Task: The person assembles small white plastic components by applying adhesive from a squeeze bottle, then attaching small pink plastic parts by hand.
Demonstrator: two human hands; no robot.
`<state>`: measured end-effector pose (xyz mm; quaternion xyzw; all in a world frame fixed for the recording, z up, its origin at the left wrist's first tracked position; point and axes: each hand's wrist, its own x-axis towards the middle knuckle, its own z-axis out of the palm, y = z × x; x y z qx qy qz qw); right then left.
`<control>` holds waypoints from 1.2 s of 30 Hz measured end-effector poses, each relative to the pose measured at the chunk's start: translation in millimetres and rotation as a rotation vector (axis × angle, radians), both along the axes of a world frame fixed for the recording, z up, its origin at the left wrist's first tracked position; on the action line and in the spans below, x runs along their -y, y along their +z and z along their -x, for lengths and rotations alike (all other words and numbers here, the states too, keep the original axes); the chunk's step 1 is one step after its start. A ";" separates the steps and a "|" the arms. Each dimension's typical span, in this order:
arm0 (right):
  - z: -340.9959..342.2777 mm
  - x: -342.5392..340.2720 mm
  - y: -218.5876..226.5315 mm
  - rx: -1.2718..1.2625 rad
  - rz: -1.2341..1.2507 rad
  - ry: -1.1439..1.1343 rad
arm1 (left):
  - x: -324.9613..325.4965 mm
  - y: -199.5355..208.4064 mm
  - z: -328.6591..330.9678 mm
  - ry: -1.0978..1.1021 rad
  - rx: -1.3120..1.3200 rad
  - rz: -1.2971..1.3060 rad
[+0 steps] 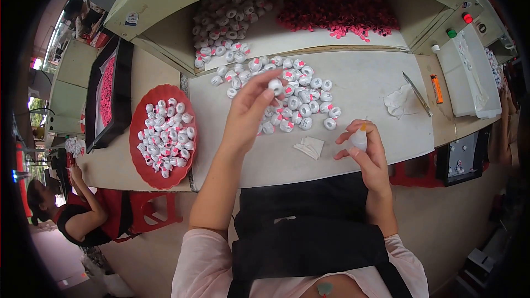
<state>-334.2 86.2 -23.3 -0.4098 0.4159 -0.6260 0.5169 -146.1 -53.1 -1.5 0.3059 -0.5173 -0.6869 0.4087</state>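
Observation:
My left hand (251,105) pinches a small round white piece (275,86) between thumb and fingers, above a spread of similar pieces. Many of those white pieces (305,111) have a dark hollow, and some carry a pink part. My right hand (369,152) is closed round a small translucent squeeze bottle (358,140) with a yellowish tip, which points up and away from me. A folded white cloth or tissue (310,147) lies on the white work sheet (364,88) between my hands.
To the left, a red scalloped bowl (136,149) holds more white pieces, beside a black tray (120,96) of pink parts. Pink parts (342,16) are heaped under the shelf. Tweezers (418,95), an orange lighter (436,89) and a white bin (461,77) are right. Another person (83,218) sits far left.

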 end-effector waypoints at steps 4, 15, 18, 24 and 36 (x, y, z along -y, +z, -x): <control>-14.3 1.0 21.1 -0.150 -0.019 -0.076 | -37.6 -11.6 -1.7 -0.065 -0.304 -0.286; -28.7 -0.7 22.6 0.004 0.226 -0.377 | -74.8 -24.5 -3.6 0.025 -0.422 -0.211; -35.9 -3.3 21.9 -0.102 0.404 -0.337 | -79.2 -21.7 -9.2 0.059 -0.384 -0.183; -40.6 -8.5 27.7 -0.494 0.516 -0.254 | -80.4 -22.6 -13.7 0.066 -0.399 -0.041; -41.7 -10.8 28.8 -0.510 0.498 -0.245 | -84.6 -17.5 -12.0 0.116 -0.304 -0.072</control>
